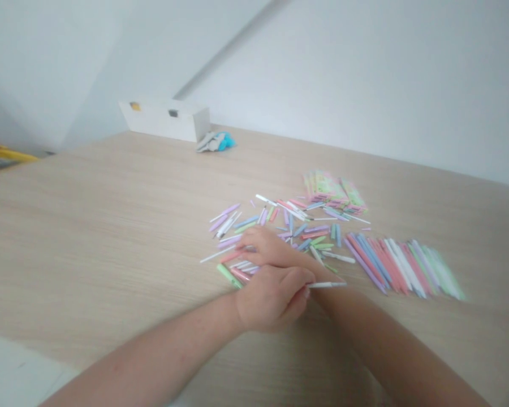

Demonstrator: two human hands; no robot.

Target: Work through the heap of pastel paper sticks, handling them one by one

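Observation:
My left hand [274,299] pinches a thin white stick [327,285] in its fingertips, and the stick points right across my right wrist. My right hand [271,249] lies partly beneath the left, its fingers resting on a loose scatter of thin pastel sticks [299,229]. Those sticks are pink, lilac, blue, green and white, and my hands cover part of them. To the right, similar sticks lie side by side in a neat fanned row [396,265]. Behind the scatter is a small heap of pastel-coloured packets [333,192].
The sticks lie on a pale wood-grain table [110,215] that meets a white wall [365,79]. At the far edge stand a white box [165,120] and a crumpled grey and blue cloth [215,141]. Colourful fabric [4,155] shows far left; a white sheet [17,367] lies near left.

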